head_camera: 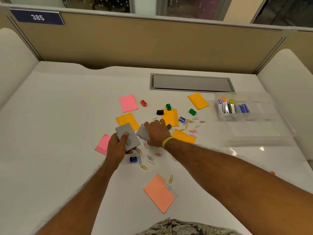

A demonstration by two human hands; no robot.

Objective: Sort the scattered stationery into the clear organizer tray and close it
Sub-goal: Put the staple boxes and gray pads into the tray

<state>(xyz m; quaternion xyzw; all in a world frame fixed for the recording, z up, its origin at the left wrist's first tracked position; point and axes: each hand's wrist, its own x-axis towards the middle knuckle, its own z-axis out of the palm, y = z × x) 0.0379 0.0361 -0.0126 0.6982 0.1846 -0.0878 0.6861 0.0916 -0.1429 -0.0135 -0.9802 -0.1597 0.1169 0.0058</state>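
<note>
My left hand holds a grey pad lifted slightly off the white desk. My right hand rests palm-down on a second grey pad right beside it, fingers closing around its edge. Scattered around are orange sticky pads, pink pads, a salmon pad, several coloured paper clips and several small sharpeners. The clear organizer tray stands open at the right, with staplers and blue items in its far compartments.
A grey cable hatch is set into the desk behind the clutter. Beige partition walls enclose the desk at the back and sides. A small orange item lies near the right edge. The tray's clear lid lies flat toward me.
</note>
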